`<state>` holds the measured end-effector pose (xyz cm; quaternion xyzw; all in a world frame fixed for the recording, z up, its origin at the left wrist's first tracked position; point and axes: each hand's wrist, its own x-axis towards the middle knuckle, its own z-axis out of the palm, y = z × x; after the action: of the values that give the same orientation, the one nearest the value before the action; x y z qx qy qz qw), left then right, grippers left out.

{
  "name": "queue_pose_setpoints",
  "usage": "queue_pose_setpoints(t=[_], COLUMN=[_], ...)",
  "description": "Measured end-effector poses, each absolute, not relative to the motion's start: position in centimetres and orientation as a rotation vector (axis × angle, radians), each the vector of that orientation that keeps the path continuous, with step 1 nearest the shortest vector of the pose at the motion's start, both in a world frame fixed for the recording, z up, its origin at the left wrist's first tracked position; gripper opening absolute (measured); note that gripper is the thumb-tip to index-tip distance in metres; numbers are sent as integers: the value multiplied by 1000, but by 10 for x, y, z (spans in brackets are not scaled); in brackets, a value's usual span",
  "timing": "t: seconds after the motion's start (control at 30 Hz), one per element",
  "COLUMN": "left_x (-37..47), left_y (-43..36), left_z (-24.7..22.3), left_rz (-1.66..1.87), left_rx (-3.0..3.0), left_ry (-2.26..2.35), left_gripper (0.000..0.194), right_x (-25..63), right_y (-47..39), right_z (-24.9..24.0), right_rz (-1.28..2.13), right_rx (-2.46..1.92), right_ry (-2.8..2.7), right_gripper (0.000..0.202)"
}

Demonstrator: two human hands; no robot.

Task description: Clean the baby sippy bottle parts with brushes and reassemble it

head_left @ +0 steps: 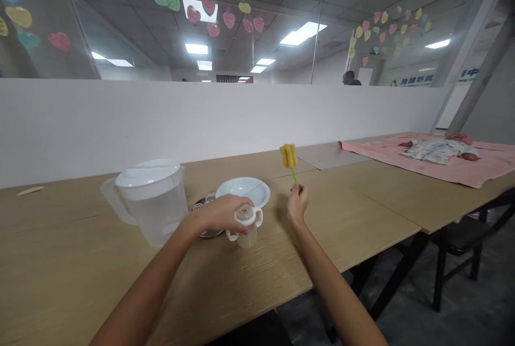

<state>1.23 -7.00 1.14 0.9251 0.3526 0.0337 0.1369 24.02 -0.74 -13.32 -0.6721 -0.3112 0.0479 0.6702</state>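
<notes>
My left hand [225, 214] is closed around a clear baby bottle [248, 237] with two white side handles, upright at the near side of the table. A sponge bottle brush [288, 156] with a yellow head and thin green stem stands up from my right hand [298, 204], whose fingers pinch the stem. Its head points up, apart from the bottle. Just behind the bottle sits a white bowl [263, 191]. Partly hidden by my left hand and forearm, a round metal tray [210, 234] carries small clear items that I cannot make out.
To the left stands a lidded clear pitcher [159, 212]. A flat tan piece [30, 191] lies at the far left. On the right, a baby-like figure in patterned clothing [436, 150] lies on a pink towel [454, 175]. A dark stool [461, 238] stands beside the wooden table [346, 217].
</notes>
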Motion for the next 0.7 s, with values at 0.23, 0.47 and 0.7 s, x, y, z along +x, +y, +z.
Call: queue_pose_setpoints(t=[0.23, 0.47, 0.7], left_x=[-16, -20, -18], left_y=[-82, -76, -69], left_z=[50, 54, 46], left_rz=[671, 793, 670], left_rx=[2569, 2647, 2660], left_ry=[1175, 1289, 1360], left_gripper=[54, 48, 49], right_x=[273, 343, 321], right_y=[0, -22, -31], right_z=[-133, -130, -136], right_rz=[107, 76, -70], right_rx=[-1890, -2272, -2304], right_ry=[-770, -1131, -1730], right_gripper=[49, 35, 36])
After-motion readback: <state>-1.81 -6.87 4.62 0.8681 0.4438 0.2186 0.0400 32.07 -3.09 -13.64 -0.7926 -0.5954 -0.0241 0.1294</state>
